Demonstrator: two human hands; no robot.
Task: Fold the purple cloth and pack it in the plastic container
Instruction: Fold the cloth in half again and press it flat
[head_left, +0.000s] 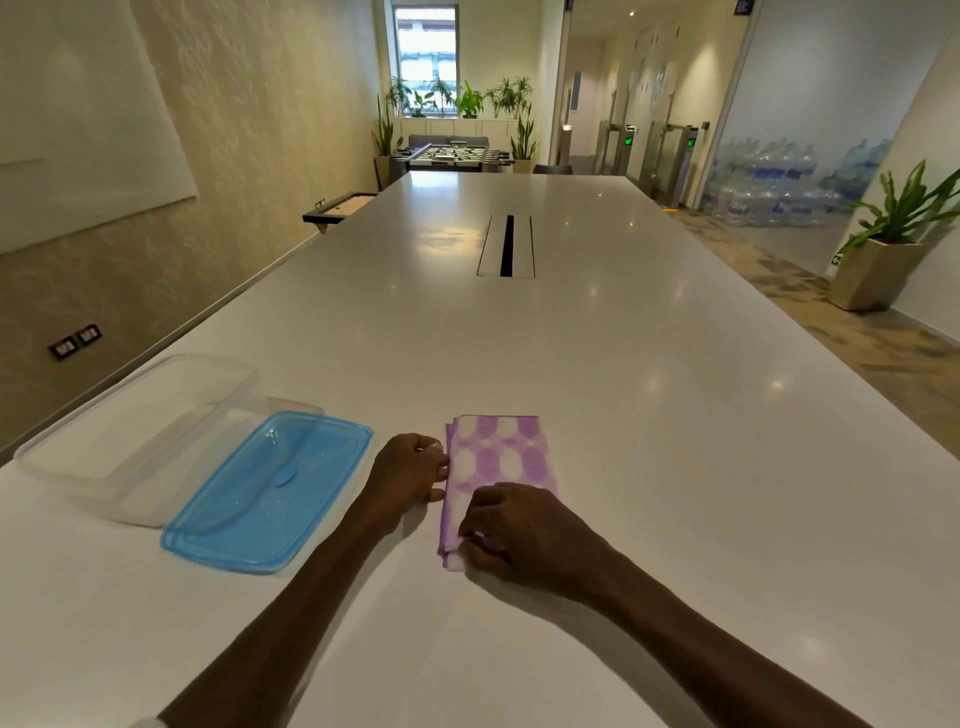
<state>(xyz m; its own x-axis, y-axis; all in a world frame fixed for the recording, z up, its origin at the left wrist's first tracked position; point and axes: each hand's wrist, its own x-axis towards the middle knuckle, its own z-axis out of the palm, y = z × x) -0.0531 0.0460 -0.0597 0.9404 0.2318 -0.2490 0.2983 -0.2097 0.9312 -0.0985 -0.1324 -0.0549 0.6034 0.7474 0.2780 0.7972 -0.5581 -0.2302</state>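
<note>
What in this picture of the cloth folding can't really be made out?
- Head view: the near right part of the purple cloth lies under the right hand.
- The left hand has its fingertips curled at the cloth's left edge; whether they pinch it is unclear.
- How many layers the cloth has cannot be counted.
- The blue lid covers a corner of the clear plastic container.
- Both arms are cut off by the bottom edge.
</note>
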